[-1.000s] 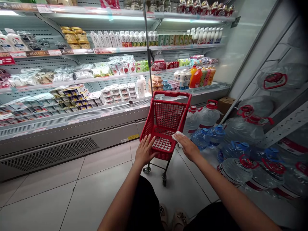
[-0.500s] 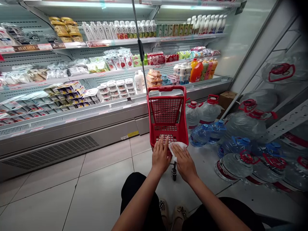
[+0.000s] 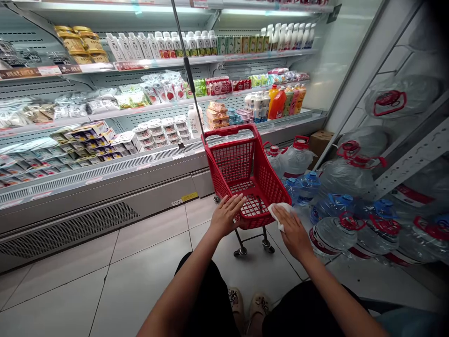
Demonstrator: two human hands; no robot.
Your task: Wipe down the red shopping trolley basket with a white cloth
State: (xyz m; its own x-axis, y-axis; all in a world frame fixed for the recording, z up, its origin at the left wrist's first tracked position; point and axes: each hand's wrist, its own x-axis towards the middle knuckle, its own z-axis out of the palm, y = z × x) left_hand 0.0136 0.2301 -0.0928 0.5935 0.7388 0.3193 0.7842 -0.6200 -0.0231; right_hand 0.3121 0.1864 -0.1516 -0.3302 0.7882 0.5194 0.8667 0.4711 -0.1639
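Note:
A small red shopping cart (image 3: 257, 175) with mesh sides stands in front of me, its basket rim nearest my knees. My left hand (image 3: 224, 217) is at the left near corner of that rim, fingers stretched out and holding nothing. At the right near corner, my right hand (image 3: 293, 231) presses a folded white cloth (image 3: 278, 215) against the rim, its fingers over the cloth. Part of the cloth is hidden under the fingers. A thin dark pole (image 3: 188, 75) rises from the cart's far left side.
Behind the cart runs a refrigerated display case (image 3: 140, 171) stocked with cartons, cups and bottles. To the right, several large water bottles (image 3: 333, 236) crowd the tiled floor (image 3: 140, 276), with more on a metal rack (image 3: 414, 145). My knees flank the cart's near end.
The cart has turned, so its near end now points more to the right. My hands have moved apart, the right one going right with the cloth.

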